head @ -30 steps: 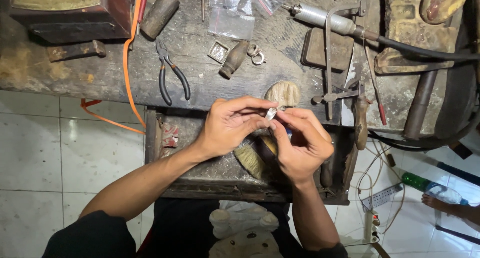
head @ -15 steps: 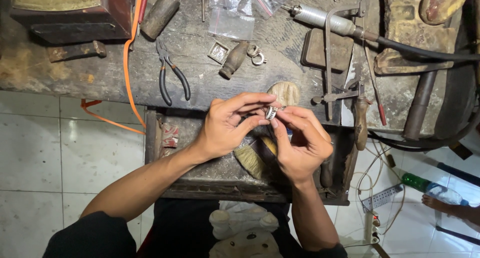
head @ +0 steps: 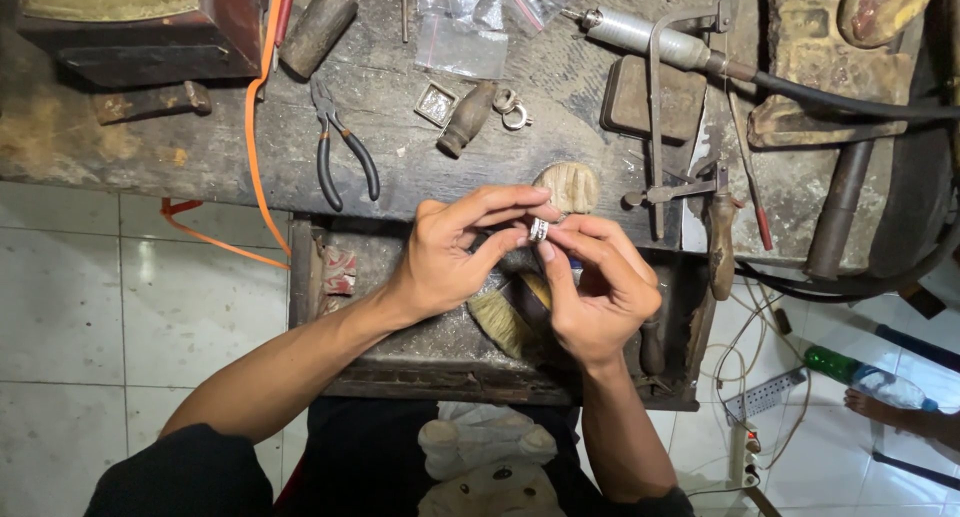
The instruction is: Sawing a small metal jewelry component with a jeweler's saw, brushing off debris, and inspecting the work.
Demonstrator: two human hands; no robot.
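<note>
Step in hand: both hands met over the open drawer [head: 320, 277], the small silver ring [head: 539, 229] pinched between them; it read as a close check or fitting of the piece.
Left hand [head: 450, 252]: thumb and forefinger pinched the ring from its 9 o'clock side, other fingers curled loosely.
Right hand [head: 595, 287]: fingertips pressed on the ring from 3 o'clock (what they did to it was too small to tell).
Next move: probably called for a steady, light grip so the ring would not drop into the drawer.
Ring: a shiny, narrow metal band, just below the bench [head: 200, 147] edge, at 6 o'clock from the worn wooden peg [head: 567, 185].
Nearby: black-handled pliers [head: 340, 147] lay at 10 o'clock of the hands, a brush [head: 500, 322] under them.
</note>
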